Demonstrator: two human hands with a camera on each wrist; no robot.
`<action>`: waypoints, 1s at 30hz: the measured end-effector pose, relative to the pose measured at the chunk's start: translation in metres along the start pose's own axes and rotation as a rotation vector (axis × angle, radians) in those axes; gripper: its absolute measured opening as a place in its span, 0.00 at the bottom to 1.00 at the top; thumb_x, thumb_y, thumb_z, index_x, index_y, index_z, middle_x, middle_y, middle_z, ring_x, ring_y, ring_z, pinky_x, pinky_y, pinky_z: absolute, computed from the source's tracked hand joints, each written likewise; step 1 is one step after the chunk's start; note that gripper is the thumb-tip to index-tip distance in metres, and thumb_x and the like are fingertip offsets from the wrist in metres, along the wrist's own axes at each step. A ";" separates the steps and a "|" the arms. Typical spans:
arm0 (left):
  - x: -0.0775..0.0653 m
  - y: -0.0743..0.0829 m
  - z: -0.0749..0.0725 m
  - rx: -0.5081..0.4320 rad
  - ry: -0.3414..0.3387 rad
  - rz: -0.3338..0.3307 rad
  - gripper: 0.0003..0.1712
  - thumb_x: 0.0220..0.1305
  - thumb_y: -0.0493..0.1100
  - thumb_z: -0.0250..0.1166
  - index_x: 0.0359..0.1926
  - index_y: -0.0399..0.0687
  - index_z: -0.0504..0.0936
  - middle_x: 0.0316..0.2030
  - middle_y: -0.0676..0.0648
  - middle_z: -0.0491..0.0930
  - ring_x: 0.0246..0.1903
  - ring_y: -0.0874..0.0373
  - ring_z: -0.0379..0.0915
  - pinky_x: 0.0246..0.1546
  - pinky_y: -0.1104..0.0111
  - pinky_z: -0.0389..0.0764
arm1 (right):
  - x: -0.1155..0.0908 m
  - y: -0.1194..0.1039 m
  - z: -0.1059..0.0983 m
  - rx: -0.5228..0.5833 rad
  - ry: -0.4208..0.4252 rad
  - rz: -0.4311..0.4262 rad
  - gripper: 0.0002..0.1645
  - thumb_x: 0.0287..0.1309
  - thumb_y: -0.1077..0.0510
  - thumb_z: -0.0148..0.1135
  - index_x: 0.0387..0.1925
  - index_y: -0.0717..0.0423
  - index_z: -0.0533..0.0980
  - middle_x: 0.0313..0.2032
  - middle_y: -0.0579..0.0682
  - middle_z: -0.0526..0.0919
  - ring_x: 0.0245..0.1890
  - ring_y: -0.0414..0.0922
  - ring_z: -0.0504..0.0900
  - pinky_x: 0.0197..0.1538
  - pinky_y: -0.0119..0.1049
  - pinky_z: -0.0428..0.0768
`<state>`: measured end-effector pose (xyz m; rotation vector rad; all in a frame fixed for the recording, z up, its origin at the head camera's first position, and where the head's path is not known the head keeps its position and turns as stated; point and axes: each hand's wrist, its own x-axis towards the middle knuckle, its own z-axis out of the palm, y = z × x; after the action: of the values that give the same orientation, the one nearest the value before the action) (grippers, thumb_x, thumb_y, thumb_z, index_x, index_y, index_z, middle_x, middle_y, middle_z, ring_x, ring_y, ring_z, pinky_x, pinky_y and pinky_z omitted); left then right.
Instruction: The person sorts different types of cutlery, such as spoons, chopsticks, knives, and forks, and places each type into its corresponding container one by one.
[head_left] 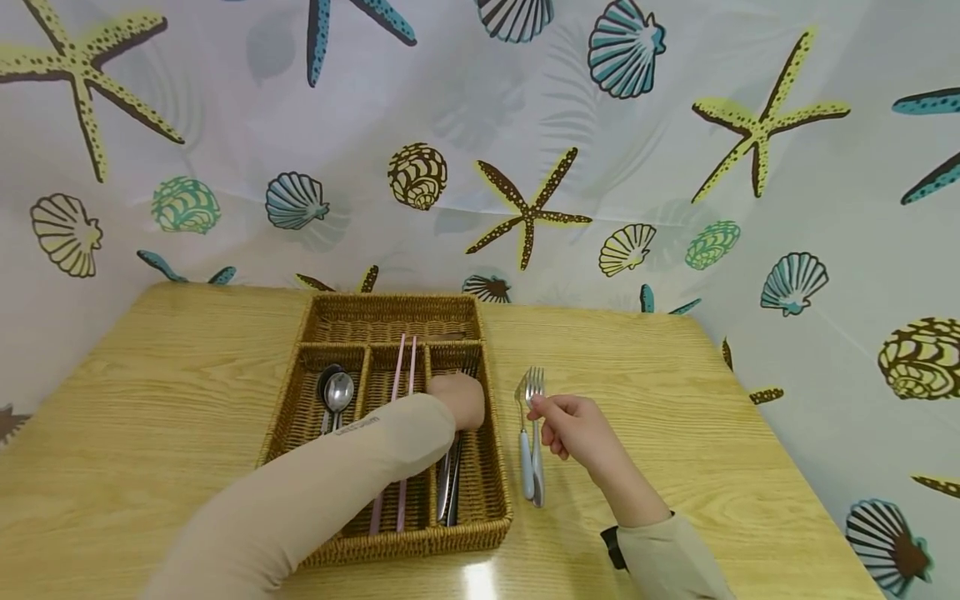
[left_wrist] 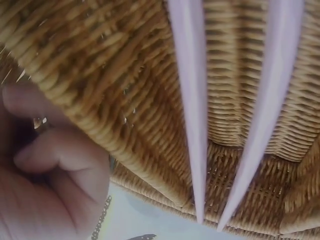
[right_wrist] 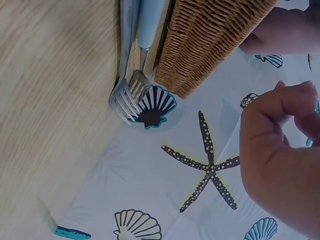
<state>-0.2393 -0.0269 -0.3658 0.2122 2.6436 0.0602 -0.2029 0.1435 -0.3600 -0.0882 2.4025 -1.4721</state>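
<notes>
My left hand [head_left: 461, 398] reaches down into the right compartment of a wicker cutlery basket [head_left: 397, 547], its thumb and finger bent in the left wrist view. Fork tines [head_left: 470, 362] show just beyond that hand, and a silver handle [head_left: 444, 492] and a dark handle [head_left: 454, 492] stick out on the near side. Whether the fingers pinch one of these I cannot tell. Right of the basket, my right hand [head_left: 573, 425] hovers with loosely bent fingers and nothing in them. Beside it on the table lie a silver fork [right_wrist: 125, 95] and a blue-handled fork [right_wrist: 150, 25], side by side.
Two pink chopsticks [head_left: 397, 367] lean lengthwise in the middle compartment. Spoons [head_left: 340, 390] lie in the left one, and a wide compartment [head_left: 390, 310] runs across the back. The wooden table [head_left: 615, 350] ends at a cloth backdrop [head_left: 450, 92] printed with shells and starfish.
</notes>
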 end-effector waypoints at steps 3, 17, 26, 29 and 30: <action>0.003 0.005 0.002 0.074 -0.002 -0.015 0.17 0.68 0.44 0.52 0.21 0.50 0.76 0.18 0.52 0.59 0.15 0.62 0.40 0.19 0.71 0.50 | 0.003 0.007 0.002 -0.128 0.013 -0.003 0.21 0.66 0.51 0.52 0.33 0.67 0.78 0.13 0.46 0.70 0.13 0.39 0.65 0.21 0.31 0.65; 0.002 0.012 0.014 0.146 0.028 -0.035 0.18 0.67 0.46 0.56 0.18 0.51 0.74 0.12 0.53 0.54 0.12 0.63 0.41 0.14 0.71 0.50 | 0.009 0.037 0.027 -0.584 -0.059 0.014 0.18 0.55 0.56 0.62 0.12 0.57 0.75 0.11 0.47 0.78 0.12 0.37 0.64 0.20 0.29 0.60; -0.009 -0.010 -0.007 0.072 0.147 0.016 0.14 0.67 0.42 0.53 0.27 0.48 0.81 0.22 0.52 0.74 0.11 0.64 0.42 0.13 0.72 0.50 | 0.017 0.034 0.034 -0.618 -0.091 -0.020 0.22 0.52 0.57 0.61 0.05 0.55 0.70 0.05 0.48 0.72 0.06 0.37 0.67 0.16 0.28 0.62; -0.012 -0.021 -0.015 0.015 0.154 0.011 0.19 0.68 0.41 0.51 0.18 0.50 0.74 0.13 0.53 0.64 0.10 0.65 0.39 0.12 0.72 0.47 | 0.018 0.033 0.037 -0.623 -0.106 -0.007 0.21 0.52 0.58 0.59 0.07 0.57 0.73 0.06 0.51 0.75 0.06 0.40 0.72 0.16 0.29 0.65; -0.013 -0.024 -0.017 -0.003 0.162 0.009 0.21 0.68 0.41 0.51 0.16 0.50 0.72 0.11 0.54 0.63 0.10 0.65 0.39 0.12 0.72 0.47 | 0.019 0.033 0.037 -0.621 -0.109 0.000 0.21 0.52 0.58 0.59 0.07 0.57 0.73 0.06 0.52 0.75 0.06 0.41 0.73 0.16 0.29 0.66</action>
<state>-0.2397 -0.0529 -0.3465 0.2270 2.8033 0.0872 -0.2057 0.1229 -0.4092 -0.2986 2.6682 -0.6506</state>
